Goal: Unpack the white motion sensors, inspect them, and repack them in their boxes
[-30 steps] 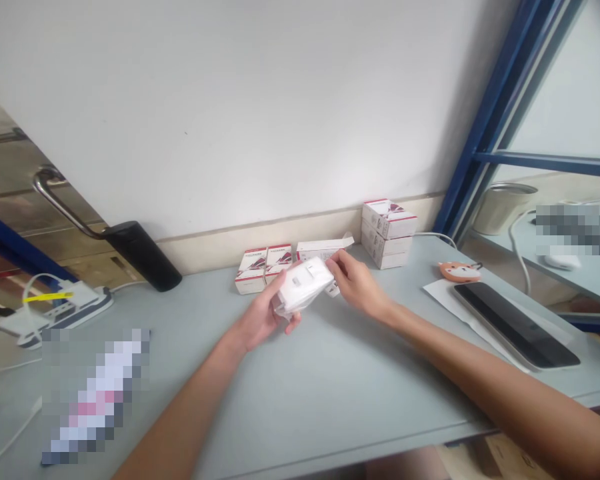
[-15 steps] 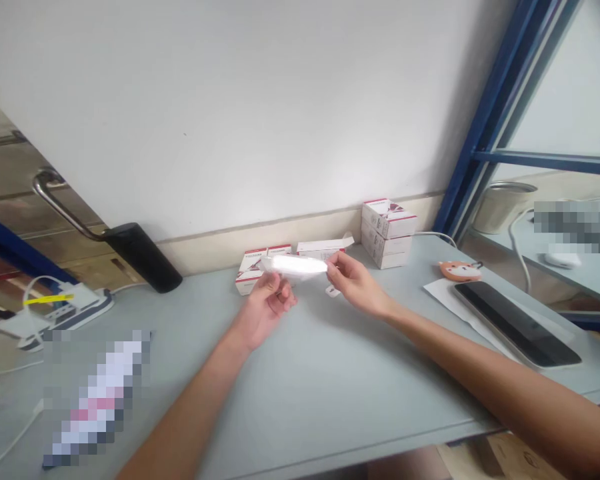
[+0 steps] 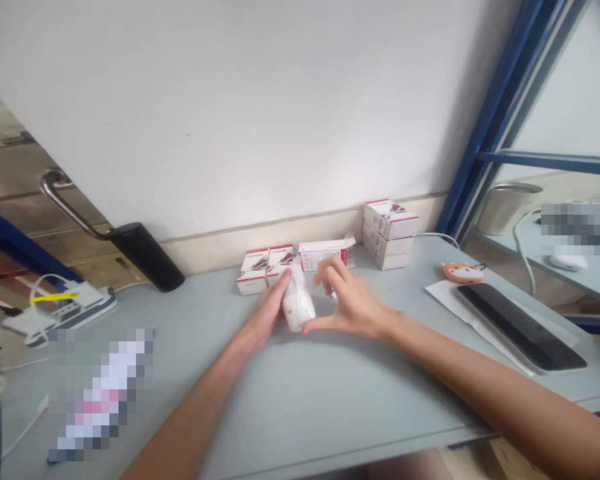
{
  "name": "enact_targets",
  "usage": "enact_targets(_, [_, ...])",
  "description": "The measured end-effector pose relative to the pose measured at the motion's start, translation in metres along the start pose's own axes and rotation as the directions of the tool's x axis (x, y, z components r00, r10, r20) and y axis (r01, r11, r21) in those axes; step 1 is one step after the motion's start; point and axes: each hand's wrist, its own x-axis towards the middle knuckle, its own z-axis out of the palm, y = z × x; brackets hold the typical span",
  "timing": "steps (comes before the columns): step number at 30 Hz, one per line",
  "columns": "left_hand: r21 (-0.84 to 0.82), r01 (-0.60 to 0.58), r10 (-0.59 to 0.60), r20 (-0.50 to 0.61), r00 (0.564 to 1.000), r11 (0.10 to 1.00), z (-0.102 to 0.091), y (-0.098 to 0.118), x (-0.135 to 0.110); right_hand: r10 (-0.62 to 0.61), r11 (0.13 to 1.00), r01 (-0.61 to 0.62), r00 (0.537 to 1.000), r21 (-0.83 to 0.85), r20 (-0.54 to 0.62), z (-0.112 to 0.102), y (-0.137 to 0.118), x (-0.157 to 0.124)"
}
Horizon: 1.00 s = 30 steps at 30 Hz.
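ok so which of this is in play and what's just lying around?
In play: white part in left hand, right hand beside it; open box behind, likely.
Lying about: closed boxes, tablet, power strip, fox figure, metal cup.

The white packet [image 3: 298, 308] has come down: half a second ago it was up in the air, edge-on and stretched level between both hands, and now it stands nearly on end, low over the table [image 3: 330, 393] and nearer to the person. The left hand [image 3: 269, 312] has dropped with it and holds it with the fingers stretched out along its left side, no longer curled beneath. The right hand [image 3: 349, 308] has let go of the packet's far right end and is blurred in motion, spread open just right of it, thumb at its near end.
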Motion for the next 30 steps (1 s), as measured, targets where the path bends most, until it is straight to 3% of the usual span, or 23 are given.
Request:
enact_targets(3, [0.172,0.031,-0.035,0.02,0.999,0.985,0.004,0.004,-0.005,-0.028,0.999,0.03,0.993,-0.011,0.112,0.003,-0.005,-0.001])
enact_targets(5, [0.241,-0.008,-0.009,0.069,0.998,0.971,0.006,0.005,-0.008,-0.041,0.999,0.047,0.982,-0.025,0.184,0.004,-0.009,-0.002])
enact_targets(9, [0.199,-0.142,0.123,0.106,0.987,0.97,0.006,0.005,-0.009,-0.041,0.997,0.054,0.969,-0.046,0.243,-0.002,-0.01,0.002])
enact_targets(12, [0.2,-0.308,0.309,0.028,0.951,0.93,0.002,0.008,0.002,-0.021,0.996,0.027,0.996,-0.08,0.082,-0.014,0.001,0.009])
enact_targets(14, [0.426,-0.394,0.442,-0.016,0.897,0.814,0.002,0.013,0.017,0.024,0.993,-0.037,0.993,-0.11,-0.114,-0.025,0.012,0.014])
enact_targets(15, [0.571,-0.426,0.518,0.001,0.855,0.702,0.003,0.016,0.028,0.048,0.99,-0.076,0.974,-0.122,-0.222,-0.03,0.017,0.016])
enact_targets(17, [0.744,-0.499,0.605,0.162,0.78,0.445,0.008,0.021,0.053,0.076,0.979,-0.147,0.904,-0.138,-0.42,-0.041,0.028,0.021])
enact_targets(19, [0.809,-0.511,0.585,0.273,0.763,0.289,0.016,0.023,0.08,0.088,0.968,-0.203,0.825,-0.149,-0.558,-0.05,0.038,0.024])
enact_targets(20, [0.824,-0.5,0.566,0.286,0.773,0.265,0.02,0.023,0.093,0.093,0.962,-0.227,0.795,-0.152,-0.6,-0.053,0.042,0.024])
enact_targets(22, [0.821,-0.492,0.492,0.313,0.813,0.291,0.026,0.022,0.115,0.116,0.95,-0.273,0.76,-0.152,-0.639,-0.057,0.051,0.026])
enact_targets(25, [0.806,-0.484,0.472,0.3,0.829,0.339,0.028,0.027,0.128,0.158,0.937,-0.325,0.72,-0.127,-0.676,-0.06,0.06,0.026])
enact_targets(28, [0.762,-0.485,0.486,0.259,0.835,0.429,0.023,0.039,0.111,0.156,0.944,-0.318,0.669,-0.09,-0.727,-0.064,0.06,0.027])
enact_targets(30, [0.628,-0.49,0.429,0.261,0.865,0.605,0.019,0.046,0.087,0.156,0.957,-0.285,0.678,-0.06,-0.718,-0.065,0.055,0.028])
